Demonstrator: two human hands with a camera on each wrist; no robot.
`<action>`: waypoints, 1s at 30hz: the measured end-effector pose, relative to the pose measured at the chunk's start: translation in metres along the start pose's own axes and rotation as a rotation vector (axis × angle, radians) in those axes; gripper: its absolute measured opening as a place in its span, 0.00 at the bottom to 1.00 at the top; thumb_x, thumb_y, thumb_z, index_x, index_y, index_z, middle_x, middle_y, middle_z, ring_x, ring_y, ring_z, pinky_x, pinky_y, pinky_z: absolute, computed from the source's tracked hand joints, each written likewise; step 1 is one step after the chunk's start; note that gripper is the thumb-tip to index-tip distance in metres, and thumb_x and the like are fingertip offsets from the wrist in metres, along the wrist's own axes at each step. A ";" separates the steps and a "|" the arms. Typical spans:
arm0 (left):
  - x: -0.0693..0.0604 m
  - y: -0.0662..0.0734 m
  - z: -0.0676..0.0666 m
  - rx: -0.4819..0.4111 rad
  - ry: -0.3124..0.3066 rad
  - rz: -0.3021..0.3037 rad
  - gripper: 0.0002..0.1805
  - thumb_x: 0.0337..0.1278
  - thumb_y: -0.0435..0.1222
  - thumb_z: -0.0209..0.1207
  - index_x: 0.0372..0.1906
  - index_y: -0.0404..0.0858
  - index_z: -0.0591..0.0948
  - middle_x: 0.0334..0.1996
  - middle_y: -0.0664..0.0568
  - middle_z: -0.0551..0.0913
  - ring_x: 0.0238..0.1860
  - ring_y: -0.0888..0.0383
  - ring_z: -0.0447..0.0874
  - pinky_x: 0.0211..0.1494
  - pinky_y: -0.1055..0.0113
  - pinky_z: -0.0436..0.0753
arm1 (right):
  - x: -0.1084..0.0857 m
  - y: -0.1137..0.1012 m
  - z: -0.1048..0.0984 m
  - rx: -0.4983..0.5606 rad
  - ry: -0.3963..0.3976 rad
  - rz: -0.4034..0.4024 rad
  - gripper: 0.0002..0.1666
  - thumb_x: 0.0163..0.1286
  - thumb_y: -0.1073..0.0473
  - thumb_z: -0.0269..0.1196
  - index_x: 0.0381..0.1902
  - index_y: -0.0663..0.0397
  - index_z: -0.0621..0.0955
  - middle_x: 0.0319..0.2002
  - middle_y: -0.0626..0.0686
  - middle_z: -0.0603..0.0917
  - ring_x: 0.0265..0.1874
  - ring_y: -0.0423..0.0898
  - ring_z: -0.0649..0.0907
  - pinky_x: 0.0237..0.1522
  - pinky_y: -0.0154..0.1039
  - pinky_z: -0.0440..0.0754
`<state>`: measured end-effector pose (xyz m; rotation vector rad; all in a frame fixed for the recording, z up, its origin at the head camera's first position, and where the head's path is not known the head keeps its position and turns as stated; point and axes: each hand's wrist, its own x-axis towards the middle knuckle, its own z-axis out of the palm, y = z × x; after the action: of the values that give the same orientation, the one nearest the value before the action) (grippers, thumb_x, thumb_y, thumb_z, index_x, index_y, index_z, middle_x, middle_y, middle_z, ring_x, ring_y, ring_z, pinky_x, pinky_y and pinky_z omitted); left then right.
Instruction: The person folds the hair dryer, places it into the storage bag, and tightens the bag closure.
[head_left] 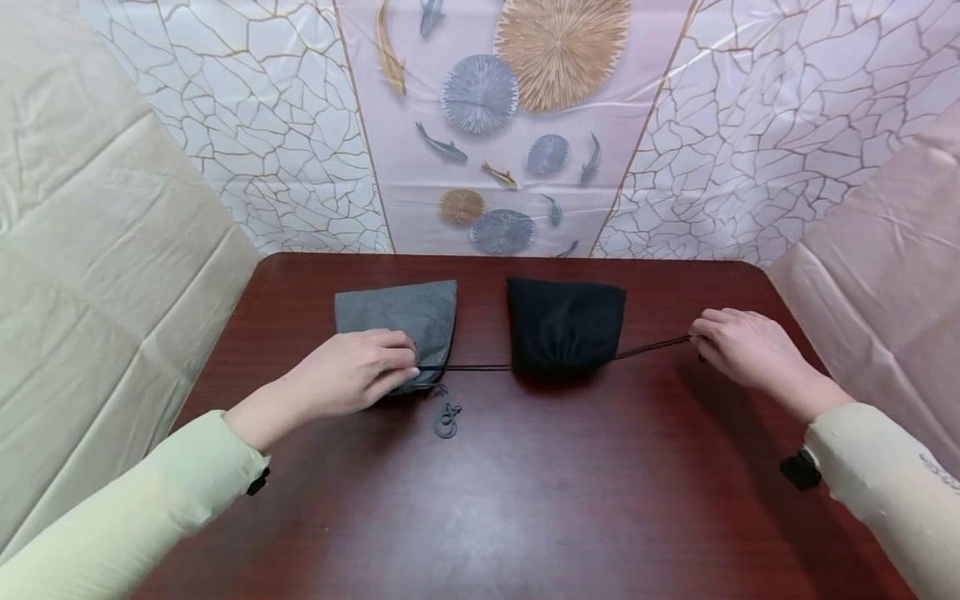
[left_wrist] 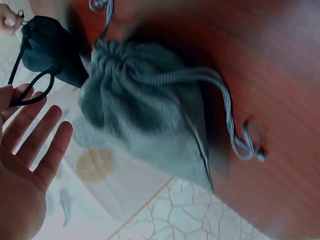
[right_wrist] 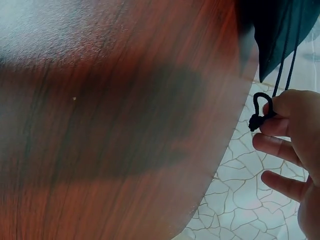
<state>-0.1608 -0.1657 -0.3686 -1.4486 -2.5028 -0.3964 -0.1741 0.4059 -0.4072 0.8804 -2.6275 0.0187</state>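
Note:
A black drawstring pouch [head_left: 567, 325] lies on the table with its gathered mouth toward me. Its cords stretch out on both sides. My left hand [head_left: 367, 367] pinches the left cord's end between thumb and forefinger, and a black loop [left_wrist: 47, 95] sticks out there. On the right side my right hand [head_left: 738, 350] pinches the other cord, whose knotted loop [right_wrist: 257, 120] shows beyond the fingertips. A grey drawstring pouch [head_left: 397, 308] lies partly hidden under the left hand in the head view. The grey pouch's mouth looks cinched in the left wrist view.
The grey pouch's cord [head_left: 447, 417] trails onto the dark red wooden table [head_left: 480, 500]. Behind the table's far edge hangs a patterned sheet [head_left: 480, 167]. Pale cloth walls [head_left: 90, 250] stand at both sides.

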 end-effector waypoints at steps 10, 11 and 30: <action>0.025 0.004 0.028 0.024 -0.010 -0.003 0.09 0.76 0.41 0.64 0.35 0.48 0.81 0.33 0.59 0.77 0.36 0.58 0.79 0.37 0.60 0.83 | 0.001 -0.012 -0.002 0.081 0.033 0.074 0.11 0.58 0.70 0.72 0.37 0.53 0.86 0.32 0.47 0.81 0.26 0.49 0.84 0.23 0.53 0.79; 0.029 0.003 0.031 0.034 -0.010 -0.009 0.09 0.76 0.41 0.64 0.34 0.47 0.81 0.32 0.58 0.77 0.35 0.57 0.79 0.36 0.59 0.83 | 0.002 -0.014 -0.001 0.087 0.028 0.080 0.10 0.59 0.70 0.72 0.37 0.53 0.86 0.32 0.47 0.81 0.25 0.48 0.83 0.23 0.53 0.79; 0.118 0.002 0.063 0.046 -0.349 -0.234 0.07 0.79 0.40 0.62 0.48 0.44 0.88 0.40 0.50 0.83 0.39 0.53 0.85 0.39 0.57 0.86 | 0.026 -0.061 -0.005 0.224 -0.057 0.044 0.08 0.65 0.63 0.75 0.35 0.44 0.87 0.33 0.40 0.81 0.28 0.38 0.81 0.30 0.45 0.81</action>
<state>-0.2203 -0.0478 -0.3893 -1.3058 -2.9498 -0.1283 -0.1563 0.3426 -0.3991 0.9058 -2.7360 0.3092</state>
